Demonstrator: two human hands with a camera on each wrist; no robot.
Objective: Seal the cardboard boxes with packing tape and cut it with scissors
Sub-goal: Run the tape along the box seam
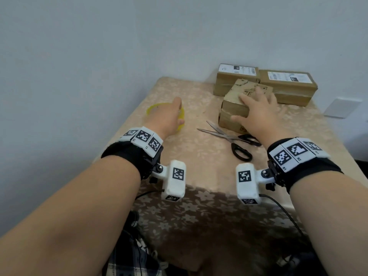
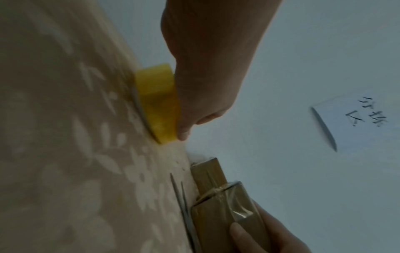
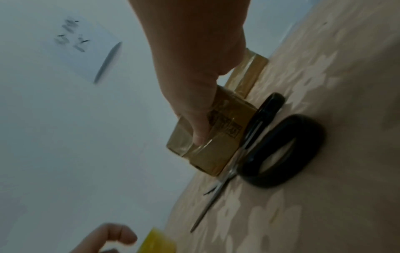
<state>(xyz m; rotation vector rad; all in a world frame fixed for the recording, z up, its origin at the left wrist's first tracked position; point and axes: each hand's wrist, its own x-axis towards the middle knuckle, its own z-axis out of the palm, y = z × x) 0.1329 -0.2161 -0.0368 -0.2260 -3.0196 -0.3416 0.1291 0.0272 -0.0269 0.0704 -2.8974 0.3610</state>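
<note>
The small cardboard box [image 1: 235, 108] sits near the middle of the counter [image 1: 199, 156], just in front of two larger boxes. The right hand [image 1: 256, 110] lies over its top with fingers spread and the thumb curled down the near side, gripping it. Clear tape already shows glossy across this box in both wrist views, so it looks at least partly sealed; whether every seam is covered cannot be told.

The scissors [image 1: 229, 139] lie on the counter touching or just beside the box's near edge, blades parted, black handles toward the person, untouched by either hand.

To the left, well apart from the box, the yellow tape roll [image 2: 156, 101] lies flat on the counter. The left hand [image 1: 167, 116] is on top of it, thumb at its rim; the fingers are mostly hidden, so whether they grasp the roll or only rest there is unclear.

The two larger boxes [image 1: 286, 86] at the back carry labels and glossy bands. My judgement: a fresh strip is about to be drawn for the small box, with cutting still ahead.
</note>
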